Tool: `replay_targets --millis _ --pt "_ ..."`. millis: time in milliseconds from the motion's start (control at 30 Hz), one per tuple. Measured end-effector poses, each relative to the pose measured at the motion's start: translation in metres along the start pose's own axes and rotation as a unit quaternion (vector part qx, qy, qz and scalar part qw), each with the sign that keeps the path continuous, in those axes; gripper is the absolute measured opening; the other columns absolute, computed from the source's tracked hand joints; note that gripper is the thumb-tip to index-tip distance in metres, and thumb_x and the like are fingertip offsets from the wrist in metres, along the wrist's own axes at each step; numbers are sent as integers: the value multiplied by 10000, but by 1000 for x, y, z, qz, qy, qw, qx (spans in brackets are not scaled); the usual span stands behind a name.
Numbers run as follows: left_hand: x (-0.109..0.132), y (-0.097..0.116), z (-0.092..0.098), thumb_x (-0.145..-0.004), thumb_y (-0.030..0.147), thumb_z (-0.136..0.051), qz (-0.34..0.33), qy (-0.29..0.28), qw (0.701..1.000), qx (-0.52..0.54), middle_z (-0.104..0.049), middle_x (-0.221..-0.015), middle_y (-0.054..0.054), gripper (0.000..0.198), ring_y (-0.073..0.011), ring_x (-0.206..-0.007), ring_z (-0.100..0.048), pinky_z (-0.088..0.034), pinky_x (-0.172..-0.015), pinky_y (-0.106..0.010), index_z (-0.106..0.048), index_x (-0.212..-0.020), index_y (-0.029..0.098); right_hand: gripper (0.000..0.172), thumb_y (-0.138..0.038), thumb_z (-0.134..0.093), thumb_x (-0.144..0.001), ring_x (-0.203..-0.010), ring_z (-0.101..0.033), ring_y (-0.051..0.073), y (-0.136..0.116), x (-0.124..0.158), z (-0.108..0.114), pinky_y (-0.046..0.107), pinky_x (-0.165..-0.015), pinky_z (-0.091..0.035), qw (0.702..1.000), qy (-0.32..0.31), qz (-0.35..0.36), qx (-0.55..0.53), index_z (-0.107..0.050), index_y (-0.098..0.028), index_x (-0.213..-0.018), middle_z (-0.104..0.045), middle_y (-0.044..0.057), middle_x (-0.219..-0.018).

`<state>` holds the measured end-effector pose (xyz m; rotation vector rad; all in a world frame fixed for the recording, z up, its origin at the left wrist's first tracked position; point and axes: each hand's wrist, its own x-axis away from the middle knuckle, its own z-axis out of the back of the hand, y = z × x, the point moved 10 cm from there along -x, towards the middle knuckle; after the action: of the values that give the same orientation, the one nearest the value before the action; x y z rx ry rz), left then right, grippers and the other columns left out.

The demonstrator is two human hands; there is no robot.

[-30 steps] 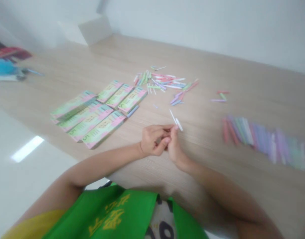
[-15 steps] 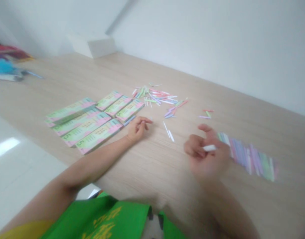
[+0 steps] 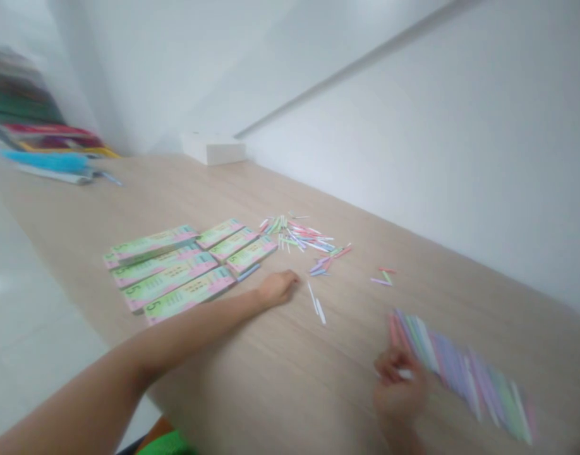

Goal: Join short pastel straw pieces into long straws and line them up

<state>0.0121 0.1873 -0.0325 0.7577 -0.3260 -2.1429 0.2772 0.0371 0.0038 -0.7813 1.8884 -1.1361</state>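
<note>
My right hand (image 3: 398, 384) is closed on a small white stick (image 3: 404, 374) at the near left end of a neat row of coloured sticks (image 3: 460, 370) laid side by side on the wooden table (image 3: 280, 373). My left hand (image 3: 277, 287) rests on the table with its fingers curled, holding nothing I can see, beside the flat pastel boxes (image 3: 176, 272). Two loose white sticks (image 3: 317, 304) lie between my hands. A scattered pile of coloured sticks (image 3: 302, 241) lies farther back.
A white box (image 3: 214, 149) stands against the wall at the back. Coloured items (image 3: 48, 151) are stacked at the far left. A few stray sticks (image 3: 383, 277) lie right of the pile. The table's edge runs along the left, above a pale floor.
My hands have parted. The right one carried a white stick rightward and down to the row's end; the left settled on the table near the boxes. The view tilted upward.
</note>
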Motion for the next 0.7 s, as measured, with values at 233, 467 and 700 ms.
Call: replay_targets --millis 233,467,700 --pt "-37 9 -17 -834 155 -472 -104 -13 993 56 -559 -1169 -132 359 -216 -1067 -558 -456 -943 -359 -534 -1187 152 419 -446 -400 -870 -443 -272 89 11 7 5 235 -439 -194 991 25 30 128 -389 -198 -532 -300 -57 -483" --pt "-45 20 -35 -870 303 -524 -182 -118 976 36 -596 -1016 -112 193 -224 -1011 -516 -371 -961 -381 -643 -913 157 593 -567 -182 -923 -510 -419 140 22 7 5 269 -497 -267 921 -16 -2 388 -523 -188 -619 -493 20 -553" --pt "-25 21 -21 -917 302 -458 -109 -96 985 93 -605 -819 -73 206 -189 -834 -515 -414 -796 -311 -578 -849 148 580 -434 -118 -959 -528 -496 188 54 22 -26 302 -547 -263 825 -105 -8 555 -566 -209 -668 -584 58 -558"
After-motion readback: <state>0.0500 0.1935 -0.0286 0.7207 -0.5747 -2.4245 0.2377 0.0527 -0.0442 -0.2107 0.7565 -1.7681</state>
